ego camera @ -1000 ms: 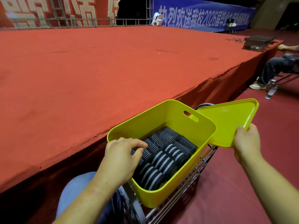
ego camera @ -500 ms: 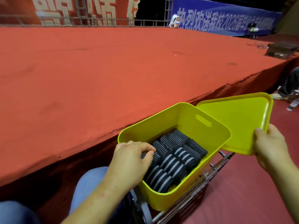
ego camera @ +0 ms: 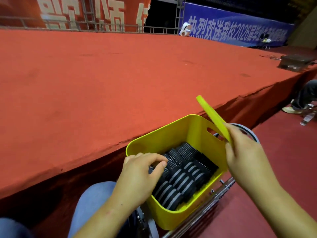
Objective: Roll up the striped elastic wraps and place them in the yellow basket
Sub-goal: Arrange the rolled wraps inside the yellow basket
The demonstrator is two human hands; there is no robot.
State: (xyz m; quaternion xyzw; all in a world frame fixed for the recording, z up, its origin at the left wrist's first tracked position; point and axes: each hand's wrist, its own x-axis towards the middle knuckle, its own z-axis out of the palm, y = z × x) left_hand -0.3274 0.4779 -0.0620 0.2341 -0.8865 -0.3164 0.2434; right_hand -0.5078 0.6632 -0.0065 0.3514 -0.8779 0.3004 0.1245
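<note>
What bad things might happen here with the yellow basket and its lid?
1. The left hand rests on the wraps inside the basket. If the lid, held tilted above the rim by the right hand, came down now, it might pinch fingers.
2. The basket sits on a thin metal rack, so a hard push might tip it and spill the wraps.

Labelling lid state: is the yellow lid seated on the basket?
No: the right hand holds the lid tilted on edge above the open basket, with rolled wraps showing inside.

Dim venue, soft overhead light; wide-angle edge bending, slight blur.
</note>
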